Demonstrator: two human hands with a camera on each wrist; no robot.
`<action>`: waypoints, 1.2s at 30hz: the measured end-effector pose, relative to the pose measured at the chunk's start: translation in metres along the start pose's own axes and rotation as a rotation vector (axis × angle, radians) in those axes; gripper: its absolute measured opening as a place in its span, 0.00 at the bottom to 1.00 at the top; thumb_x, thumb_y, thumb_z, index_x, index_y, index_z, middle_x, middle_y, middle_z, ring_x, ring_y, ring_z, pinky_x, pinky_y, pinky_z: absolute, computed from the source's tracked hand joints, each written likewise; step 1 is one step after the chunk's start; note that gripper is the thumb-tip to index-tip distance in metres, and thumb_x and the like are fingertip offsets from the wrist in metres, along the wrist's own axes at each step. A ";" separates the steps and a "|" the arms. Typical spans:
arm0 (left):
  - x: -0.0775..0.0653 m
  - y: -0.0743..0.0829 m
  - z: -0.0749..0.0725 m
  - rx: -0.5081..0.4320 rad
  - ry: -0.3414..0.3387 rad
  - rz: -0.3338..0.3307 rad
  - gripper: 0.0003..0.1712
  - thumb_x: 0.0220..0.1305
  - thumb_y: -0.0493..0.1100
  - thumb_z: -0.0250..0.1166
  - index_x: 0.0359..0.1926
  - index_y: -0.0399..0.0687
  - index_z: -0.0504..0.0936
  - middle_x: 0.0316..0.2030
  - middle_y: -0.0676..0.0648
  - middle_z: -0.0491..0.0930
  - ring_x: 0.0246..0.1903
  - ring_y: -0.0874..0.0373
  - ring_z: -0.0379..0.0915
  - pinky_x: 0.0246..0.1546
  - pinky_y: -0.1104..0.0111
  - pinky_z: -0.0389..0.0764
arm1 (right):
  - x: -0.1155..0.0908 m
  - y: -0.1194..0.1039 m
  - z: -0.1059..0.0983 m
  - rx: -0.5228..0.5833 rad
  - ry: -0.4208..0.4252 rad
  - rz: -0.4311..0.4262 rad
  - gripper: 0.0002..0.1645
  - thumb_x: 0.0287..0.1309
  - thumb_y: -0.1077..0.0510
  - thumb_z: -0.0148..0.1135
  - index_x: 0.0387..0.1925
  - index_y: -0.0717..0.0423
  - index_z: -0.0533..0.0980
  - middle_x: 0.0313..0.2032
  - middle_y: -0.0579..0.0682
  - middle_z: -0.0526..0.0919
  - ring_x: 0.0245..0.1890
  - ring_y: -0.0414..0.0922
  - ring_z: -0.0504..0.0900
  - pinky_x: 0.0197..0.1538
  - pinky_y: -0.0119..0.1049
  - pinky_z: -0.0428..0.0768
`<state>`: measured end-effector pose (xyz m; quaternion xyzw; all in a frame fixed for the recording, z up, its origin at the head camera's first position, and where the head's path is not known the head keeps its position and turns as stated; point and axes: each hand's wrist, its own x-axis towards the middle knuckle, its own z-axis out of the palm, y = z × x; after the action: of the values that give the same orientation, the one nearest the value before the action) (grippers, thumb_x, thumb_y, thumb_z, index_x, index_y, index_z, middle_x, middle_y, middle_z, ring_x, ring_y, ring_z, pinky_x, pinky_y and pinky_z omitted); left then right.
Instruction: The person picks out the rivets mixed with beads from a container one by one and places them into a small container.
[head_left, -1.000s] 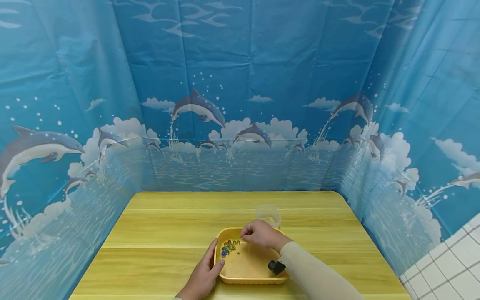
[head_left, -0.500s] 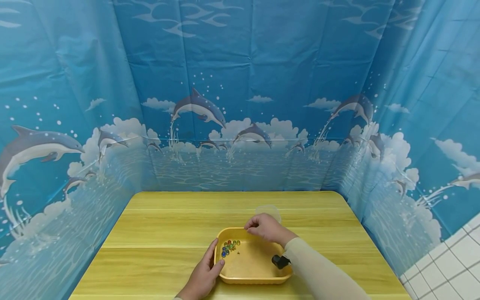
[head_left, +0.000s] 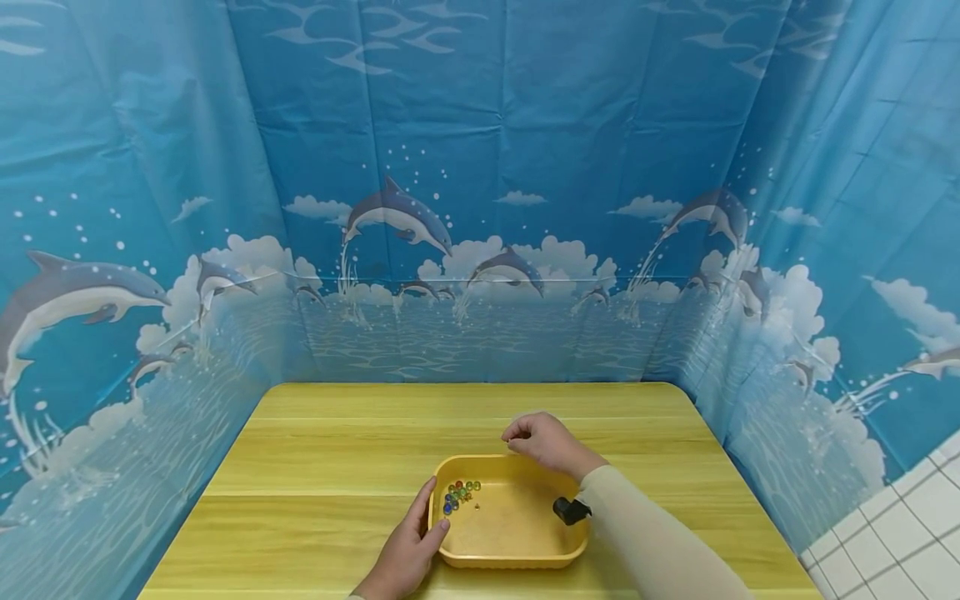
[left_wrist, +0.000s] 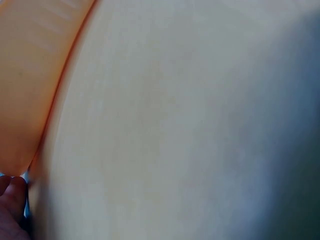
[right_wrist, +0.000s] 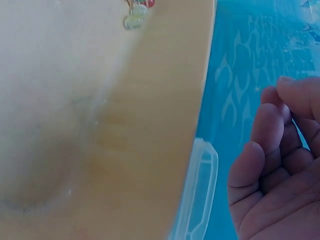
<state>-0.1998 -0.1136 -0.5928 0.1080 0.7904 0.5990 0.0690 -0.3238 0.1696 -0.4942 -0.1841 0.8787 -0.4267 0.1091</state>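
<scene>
Tray (head_left: 517, 532) — left hand (head_left: 407, 546) gripping | right hand (head_left: 551, 442) — curled, thumb meeting forefinger

From the head, looks forward and down, well back: blue dolphin-printed curtain (head_left: 450, 133) at 12 o'clock, yellow rectangular plastic tray (head_left: 517, 532) at 6. From the left wrist, faces the tray's outer wall at 10, very near. From the right, peers closely into the tray, sharing round multicoloured glass marbles (right_wrist: 138, 9) near 12 with the head view.

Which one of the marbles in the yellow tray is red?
The red marble at the group's far edge, beside two yellow-green marbles; the other visible ones look blue, green or yellowish.
</scene>
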 end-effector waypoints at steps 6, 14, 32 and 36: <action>0.000 -0.002 0.001 -0.007 0.009 0.017 0.42 0.83 0.48 0.56 0.86 0.52 0.45 0.84 0.34 0.41 0.82 0.37 0.41 0.71 0.80 0.56 | 0.000 0.003 -0.009 -0.029 0.037 0.035 0.09 0.74 0.58 0.63 0.48 0.49 0.87 0.51 0.47 0.88 0.49 0.42 0.85 0.50 0.41 0.86; 0.001 -0.002 0.001 0.002 0.001 0.001 0.42 0.83 0.49 0.54 0.86 0.54 0.44 0.84 0.36 0.41 0.82 0.39 0.42 0.76 0.71 0.57 | 0.002 0.011 -0.018 -0.040 0.106 0.076 0.09 0.74 0.59 0.64 0.48 0.51 0.87 0.48 0.45 0.89 0.51 0.45 0.85 0.55 0.46 0.86; 0.002 -0.004 0.000 -0.015 -0.002 -0.010 0.42 0.83 0.49 0.55 0.86 0.54 0.44 0.85 0.36 0.40 0.83 0.40 0.41 0.76 0.66 0.56 | 0.004 0.023 -0.031 -0.053 0.136 0.118 0.13 0.74 0.59 0.63 0.54 0.57 0.86 0.49 0.48 0.88 0.49 0.45 0.86 0.54 0.47 0.87; 0.002 -0.005 0.000 -0.006 0.004 -0.012 0.42 0.83 0.49 0.55 0.86 0.55 0.45 0.84 0.36 0.41 0.82 0.39 0.41 0.74 0.74 0.57 | 0.005 0.024 -0.033 -0.054 0.140 0.122 0.12 0.74 0.60 0.63 0.53 0.56 0.86 0.49 0.49 0.89 0.49 0.46 0.86 0.54 0.47 0.87</action>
<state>-0.2020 -0.1140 -0.5977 0.1018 0.7895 0.6010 0.0716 -0.3454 0.2044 -0.4935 -0.1030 0.9049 -0.4073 0.0681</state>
